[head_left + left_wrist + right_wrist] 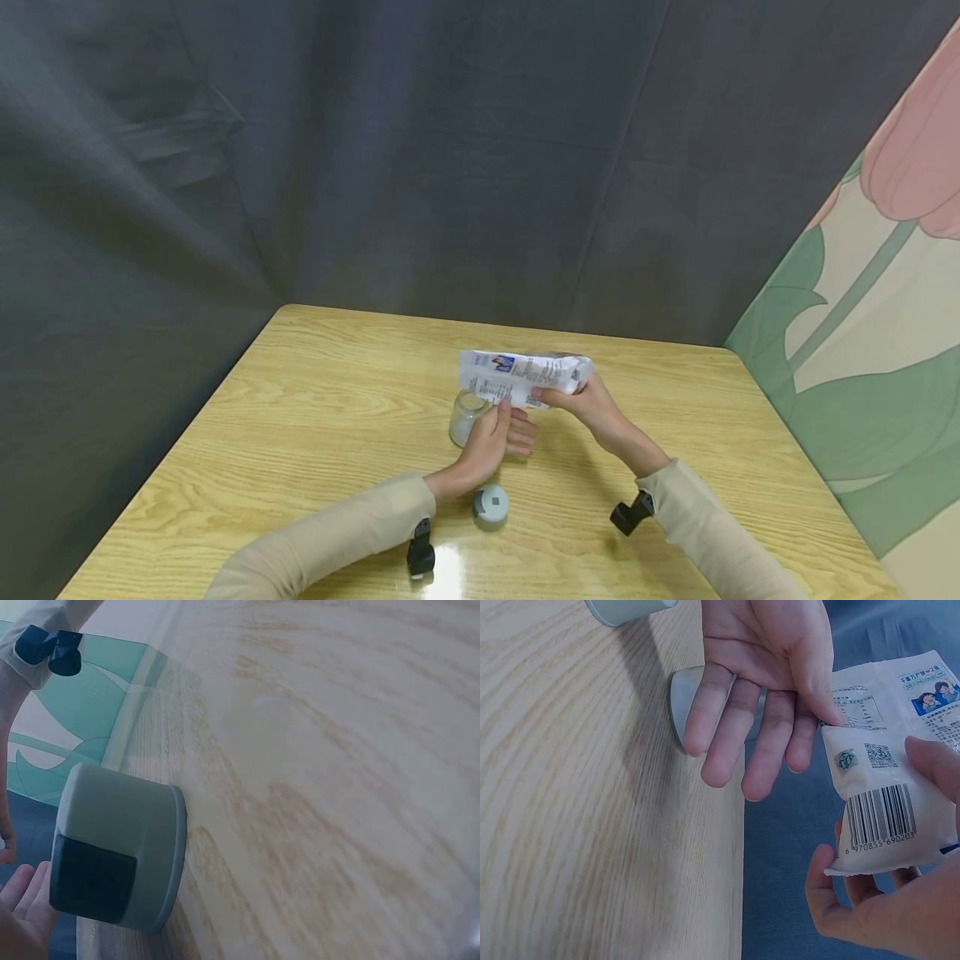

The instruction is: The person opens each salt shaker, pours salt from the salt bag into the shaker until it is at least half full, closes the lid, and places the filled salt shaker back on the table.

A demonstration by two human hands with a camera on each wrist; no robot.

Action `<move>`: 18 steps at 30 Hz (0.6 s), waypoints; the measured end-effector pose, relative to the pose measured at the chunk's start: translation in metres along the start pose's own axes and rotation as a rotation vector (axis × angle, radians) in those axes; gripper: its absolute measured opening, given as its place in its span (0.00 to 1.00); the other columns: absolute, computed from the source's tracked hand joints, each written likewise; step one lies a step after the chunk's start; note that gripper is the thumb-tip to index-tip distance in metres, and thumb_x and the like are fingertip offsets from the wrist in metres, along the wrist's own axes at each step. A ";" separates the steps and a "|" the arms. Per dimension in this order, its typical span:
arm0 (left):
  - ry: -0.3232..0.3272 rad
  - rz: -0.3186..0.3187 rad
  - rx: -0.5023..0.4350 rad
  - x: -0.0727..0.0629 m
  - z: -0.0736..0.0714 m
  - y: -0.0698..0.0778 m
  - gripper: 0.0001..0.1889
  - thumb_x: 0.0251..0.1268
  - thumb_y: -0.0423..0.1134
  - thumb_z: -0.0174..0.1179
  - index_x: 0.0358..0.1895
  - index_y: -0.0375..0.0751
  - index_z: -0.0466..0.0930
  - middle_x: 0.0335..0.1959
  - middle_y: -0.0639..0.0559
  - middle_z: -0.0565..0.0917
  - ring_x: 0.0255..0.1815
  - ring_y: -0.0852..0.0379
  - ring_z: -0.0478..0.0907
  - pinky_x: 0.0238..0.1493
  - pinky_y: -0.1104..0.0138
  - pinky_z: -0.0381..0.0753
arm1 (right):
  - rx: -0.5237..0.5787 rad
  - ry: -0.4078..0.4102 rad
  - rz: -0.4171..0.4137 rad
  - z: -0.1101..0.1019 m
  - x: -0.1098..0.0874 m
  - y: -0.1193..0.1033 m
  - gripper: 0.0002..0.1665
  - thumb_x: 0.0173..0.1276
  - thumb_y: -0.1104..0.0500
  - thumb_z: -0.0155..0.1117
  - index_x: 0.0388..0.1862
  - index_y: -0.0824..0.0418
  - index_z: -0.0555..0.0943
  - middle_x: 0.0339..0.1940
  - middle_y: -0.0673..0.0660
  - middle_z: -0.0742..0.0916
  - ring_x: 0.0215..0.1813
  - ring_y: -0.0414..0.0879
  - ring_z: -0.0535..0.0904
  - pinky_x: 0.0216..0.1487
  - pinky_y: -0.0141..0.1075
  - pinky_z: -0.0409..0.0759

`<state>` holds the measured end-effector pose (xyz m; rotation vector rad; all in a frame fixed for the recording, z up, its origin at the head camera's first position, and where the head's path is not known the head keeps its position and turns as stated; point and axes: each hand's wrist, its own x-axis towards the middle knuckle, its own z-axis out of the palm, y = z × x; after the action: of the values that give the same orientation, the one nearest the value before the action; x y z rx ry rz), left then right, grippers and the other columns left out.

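A white printed packet point(517, 379) is tilted sideways above a glass jar point(460, 421). My right hand point(588, 408) grips its right end; the right wrist view shows the thumb on the face and fingers beneath the barcode end of the packet point(877, 802). My left hand point(486, 446) is beside the jar, palm showing and fingers straight in the right wrist view, its thumb against the packet's lower edge. Whitish stuff shows inside the jar. A pale grey-green lid point(124, 844) with a dark patch stands on the table near my left wrist.
The wooden table point(315, 400) extends around both arms, with a dark curtain point(465, 167) behind it. A flower-patterned wall point(862, 333) rises on the right. Black wrist cameras hang below both sleeves, the left camera point(421, 550) close to the lid.
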<state>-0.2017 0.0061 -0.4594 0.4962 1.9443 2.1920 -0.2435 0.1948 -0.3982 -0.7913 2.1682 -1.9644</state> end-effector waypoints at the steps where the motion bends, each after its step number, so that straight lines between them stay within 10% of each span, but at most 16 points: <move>1: -0.003 0.002 0.003 0.000 0.000 0.000 0.29 0.85 0.45 0.25 0.54 0.19 0.67 0.49 0.26 0.80 0.48 0.27 0.80 0.47 0.53 0.87 | -0.001 0.000 0.002 0.000 0.000 0.000 0.24 0.66 0.72 0.66 0.61 0.64 0.77 0.52 0.57 0.87 0.49 0.51 0.85 0.41 0.38 0.87; 18: 0.001 -0.014 0.000 0.002 0.000 -0.002 0.27 0.86 0.42 0.24 0.53 0.19 0.67 0.49 0.21 0.78 0.49 0.24 0.78 0.49 0.46 0.85 | 0.003 -0.010 -0.010 0.000 0.000 0.000 0.25 0.66 0.72 0.66 0.62 0.63 0.77 0.53 0.57 0.86 0.50 0.51 0.85 0.41 0.38 0.87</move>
<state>-0.2039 0.0071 -0.4613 0.4805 1.9422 2.1838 -0.2435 0.1947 -0.3987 -0.8112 2.1593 -1.9635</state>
